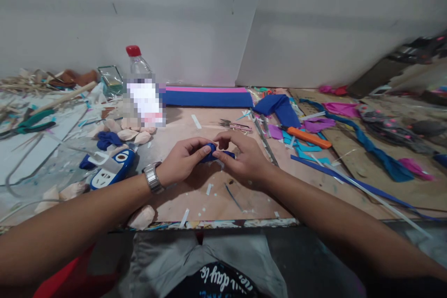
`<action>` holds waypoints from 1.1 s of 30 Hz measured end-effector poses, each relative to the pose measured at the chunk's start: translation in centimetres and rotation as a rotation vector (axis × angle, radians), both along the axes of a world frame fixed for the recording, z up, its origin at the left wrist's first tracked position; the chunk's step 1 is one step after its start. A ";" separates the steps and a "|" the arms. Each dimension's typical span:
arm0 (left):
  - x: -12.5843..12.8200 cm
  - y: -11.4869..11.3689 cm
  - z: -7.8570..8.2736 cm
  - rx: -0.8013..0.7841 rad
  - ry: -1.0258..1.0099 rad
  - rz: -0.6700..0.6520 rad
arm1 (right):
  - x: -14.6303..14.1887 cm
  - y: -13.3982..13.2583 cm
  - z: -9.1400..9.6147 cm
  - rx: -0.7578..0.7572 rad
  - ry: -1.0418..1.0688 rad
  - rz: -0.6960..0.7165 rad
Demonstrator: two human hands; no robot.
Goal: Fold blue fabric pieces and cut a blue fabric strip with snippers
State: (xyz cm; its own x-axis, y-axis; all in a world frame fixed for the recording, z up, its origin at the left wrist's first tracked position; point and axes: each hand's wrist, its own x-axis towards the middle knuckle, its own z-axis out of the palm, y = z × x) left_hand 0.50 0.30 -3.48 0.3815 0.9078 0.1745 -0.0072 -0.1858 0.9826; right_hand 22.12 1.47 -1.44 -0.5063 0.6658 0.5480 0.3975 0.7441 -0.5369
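Note:
Both my hands meet over the middle of the wooden worktable (209, 195). My left hand (181, 160), with a metal watch on its wrist, pinches one end of a small dark blue piece of material (210, 152). My right hand (240, 158) is curled round the other end of the same piece, fingers pressed together. The blue piece is rolled or folded and mostly hidden between my fingertips.
A clear bottle with a red cap (139, 84) stands at the back left, a blue and pink sheet (207, 97) behind the hands. An orange knife (309, 138), small scissors (234, 125), coloured scraps and strips lie to the right. Green pliers (35, 121) and a blue power strip (111, 170) are left.

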 end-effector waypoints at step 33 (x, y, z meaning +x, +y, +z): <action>-0.3 -0.3 -0.2 0.196 0.080 0.023 | 0.3 0.8 0.0 0.011 -0.095 0.084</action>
